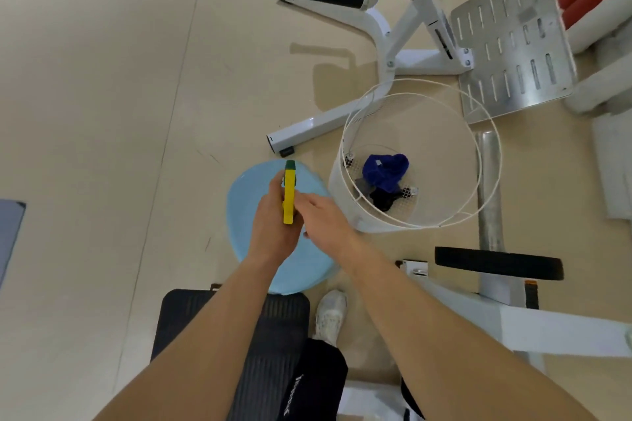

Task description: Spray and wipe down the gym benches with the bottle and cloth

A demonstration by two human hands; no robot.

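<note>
My left hand grips a spray bottle with a yellow trigger head and green nozzle, held above a light blue round pad on the floor. My right hand reaches in beside the bottle, fingers touching its right side. A blue cloth lies crumpled in the bottom of a white wire basket to the right, with a dark cloth beside it. A black ribbed bench pad lies under my forearms at the bottom.
White gym machine frames stand ahead and at right, with a perforated metal footplate and a black roller pad. Another person's hand shows at the top. My white shoe stands on the beige floor.
</note>
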